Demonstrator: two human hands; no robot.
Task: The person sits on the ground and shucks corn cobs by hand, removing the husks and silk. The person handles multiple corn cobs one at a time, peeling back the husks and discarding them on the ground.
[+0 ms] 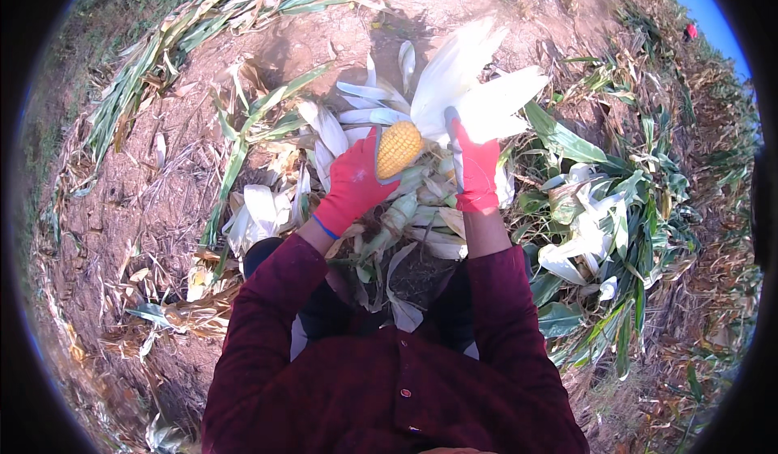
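Note:
My left hand (357, 172), in a red glove with a grey palm, is closed round a yellow corn cob (399, 150) whose kernels are bare. Wide pale corn husk (463, 81) spreads up and out beside the cob, and my right hand (476, 167), gloved the same way, is closed on it. The right fingertips are partly hidden by the husk. Beneath both hands lies a pile of loose pale husks (397, 211) on the ground between my legs.
Green and dry corn stalks with leaves (640, 219) are heaped to my right. A row of cut stalks (154, 65) lies at the far left. Bare brown soil (121, 235) with dry leaf scraps stretches to the left. A small red thing (690, 31) shows far off at upper right.

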